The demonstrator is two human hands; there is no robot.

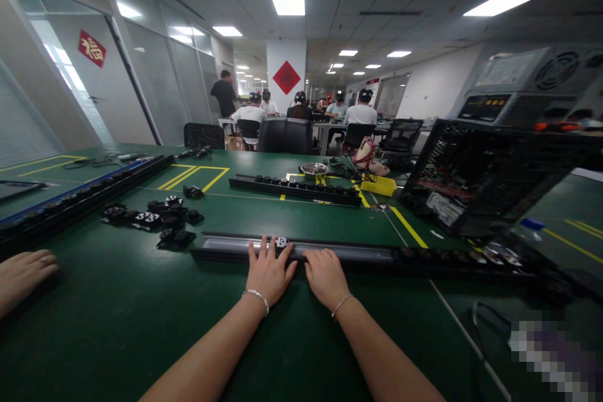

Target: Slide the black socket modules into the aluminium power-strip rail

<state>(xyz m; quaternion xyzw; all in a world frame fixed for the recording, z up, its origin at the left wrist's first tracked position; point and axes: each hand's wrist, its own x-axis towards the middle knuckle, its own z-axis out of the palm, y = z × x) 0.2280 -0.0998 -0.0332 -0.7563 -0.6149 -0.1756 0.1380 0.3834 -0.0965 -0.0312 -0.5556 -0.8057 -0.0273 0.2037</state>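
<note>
A long black rail (367, 255) with a grey, shiny inner channel lies across the table in front of me. My left hand (269, 271) rests on it with fingers spread, the fingertips by a small black block with white markings (281, 242). Just to its right, my right hand (326, 276) has its fingers bent together over the rail's near edge. What lies under its fingertips is hidden. Several dark modules sit in the right end of the rail. Loose black blocks with white markings (147, 220) lie in a group at the rail's left.
Another person's hand (28, 273) is at the left edge, by a long rail filled with modules (85, 195). Farther back are a shorter rail (296, 190), a metal bowl (314, 169) and a yellow box (379, 185). An opened computer case (471, 176) stands at right.
</note>
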